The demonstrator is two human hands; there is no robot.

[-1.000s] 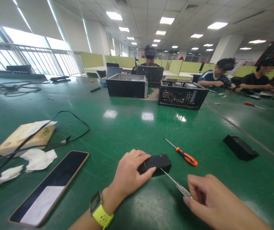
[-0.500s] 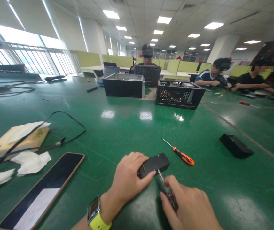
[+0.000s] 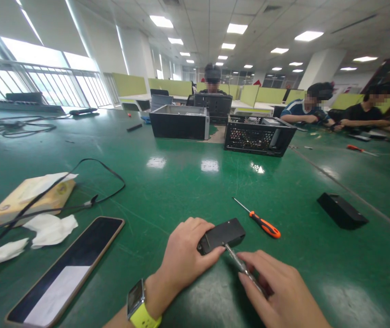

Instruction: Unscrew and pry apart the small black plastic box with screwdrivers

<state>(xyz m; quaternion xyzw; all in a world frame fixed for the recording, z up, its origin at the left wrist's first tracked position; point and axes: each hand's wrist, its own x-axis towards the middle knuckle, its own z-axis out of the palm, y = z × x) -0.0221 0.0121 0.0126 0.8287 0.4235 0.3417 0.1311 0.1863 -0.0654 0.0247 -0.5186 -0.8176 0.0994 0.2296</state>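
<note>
My left hand (image 3: pixel 188 248) is closed around the left end of a small black box (image 3: pixel 227 233), steadying it on the green table (image 3: pixel 167 191). Its thumb lies along the near side of the box. In my right hand (image 3: pixel 276 282) is a slim silver screwdriver (image 3: pixel 242 265), pinched between thumb and fingers. The screwdriver's tip meets the near edge of the box, close to my left thumb. Just beyond the box lies an orange and black screwdriver (image 3: pixel 265 224), touched by neither hand.
A phone (image 3: pixel 68 269), crumpled tissues (image 3: pixel 49 230), a tissue pack (image 3: pixel 34 196) and a black cable (image 3: pixel 113 175) lie at left. Another black box (image 3: pixel 341 210) rests at right. Two computer cases (image 3: pixel 181 123) stand farther back. Several people sit across the table.
My right hand has shifted slightly right and its fingers have loosened along the screwdriver, which now lies at a lower slant. The left hand still holds the box. The whole view has shifted slightly.
</note>
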